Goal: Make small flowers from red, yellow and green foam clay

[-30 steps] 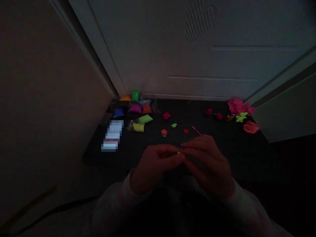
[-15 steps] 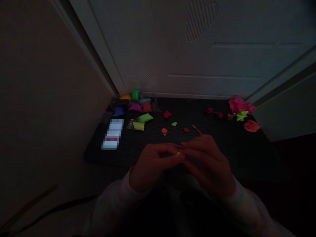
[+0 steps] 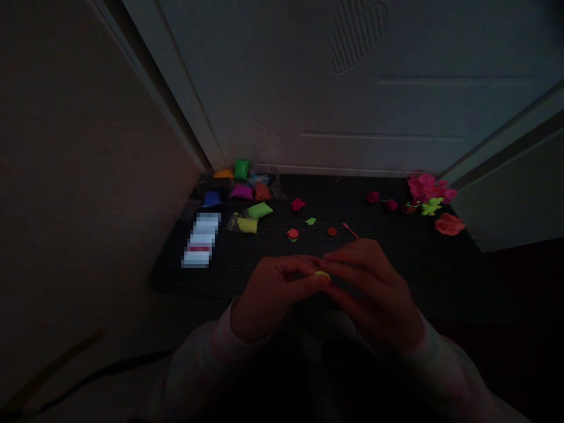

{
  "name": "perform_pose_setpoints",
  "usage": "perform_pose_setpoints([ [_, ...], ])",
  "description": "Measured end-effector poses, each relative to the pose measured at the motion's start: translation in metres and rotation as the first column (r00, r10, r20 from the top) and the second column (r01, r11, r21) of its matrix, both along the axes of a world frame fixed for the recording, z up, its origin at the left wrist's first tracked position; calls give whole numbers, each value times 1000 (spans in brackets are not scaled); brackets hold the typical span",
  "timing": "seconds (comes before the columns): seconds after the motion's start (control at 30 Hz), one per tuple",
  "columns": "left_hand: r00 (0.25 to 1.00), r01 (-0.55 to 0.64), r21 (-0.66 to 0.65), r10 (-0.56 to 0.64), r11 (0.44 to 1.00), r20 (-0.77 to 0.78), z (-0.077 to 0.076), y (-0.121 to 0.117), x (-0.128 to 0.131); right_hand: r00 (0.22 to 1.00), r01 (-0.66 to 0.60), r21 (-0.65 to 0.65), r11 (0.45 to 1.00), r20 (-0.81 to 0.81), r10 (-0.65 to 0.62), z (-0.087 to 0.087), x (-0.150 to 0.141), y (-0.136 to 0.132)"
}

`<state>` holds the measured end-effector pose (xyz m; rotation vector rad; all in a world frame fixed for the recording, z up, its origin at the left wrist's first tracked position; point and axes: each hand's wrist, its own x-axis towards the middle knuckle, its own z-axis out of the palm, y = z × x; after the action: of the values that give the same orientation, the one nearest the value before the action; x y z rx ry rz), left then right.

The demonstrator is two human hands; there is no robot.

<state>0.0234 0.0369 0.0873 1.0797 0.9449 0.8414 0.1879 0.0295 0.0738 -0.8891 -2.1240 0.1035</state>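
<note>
The scene is very dark. My left hand [image 3: 275,294] and my right hand [image 3: 374,291] meet fingertip to fingertip over the near edge of a low black table [image 3: 396,258]. Between the fingertips of both hands sits a small yellow-green piece of clay [image 3: 322,275], pinched from both sides. Just beyond my right hand a thin pink stick tool [image 3: 351,231] lies on the table. A small red ball [image 3: 332,231], a red-and-green clay piece [image 3: 292,235] and a green scrap [image 3: 311,221] lie past my hands.
Several coloured clay packets [image 3: 247,194] are heaped at the table's far left, next to a white card [image 3: 201,239]. Pink and red clay flowers [image 3: 429,191] with a green piece stand at the far right. A grey door [image 3: 352,88] rises behind the table.
My hands have stayed in place. The yellow-green clay between my fingertips shows a little larger and rounder than before.
</note>
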Motion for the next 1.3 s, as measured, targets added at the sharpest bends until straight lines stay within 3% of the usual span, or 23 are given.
perform_pose_setpoints([
  [0.4,995,91,-121,-85,988,57,-8,-1,-2,999,-15,2,1000,38,15,1,0,3],
  [0.57,996,78,-91,-81,993,-34,-6,1,-3,1000,-7,-27,1000,24,8,-1,1,2],
  [0.67,991,23,-5,-23,1000,-132,-3,2,-3,999,-7,-135,991,-49,0,-2,3,-1],
  [0.77,972,-2,115,29,993,-232,-3,2,-2,984,-23,-298,954,-175,-31,-1,3,-2],
  [0.9,930,36,297,77,954,-359,-5,0,-1,960,-99,-496,863,-277,-49,0,0,0],
  [1.03,880,118,426,105,897,-463,-8,-1,-1,958,-120,-583,804,-279,-59,0,-5,4],
  [1.17,849,173,420,81,891,-522,-8,0,-1,960,-115,-599,792,-273,-67,0,-5,5],
  [1.3,846,158,308,33,938,-532,-8,2,0,931,-102,-627,772,-334,-148,-5,-5,6],
])
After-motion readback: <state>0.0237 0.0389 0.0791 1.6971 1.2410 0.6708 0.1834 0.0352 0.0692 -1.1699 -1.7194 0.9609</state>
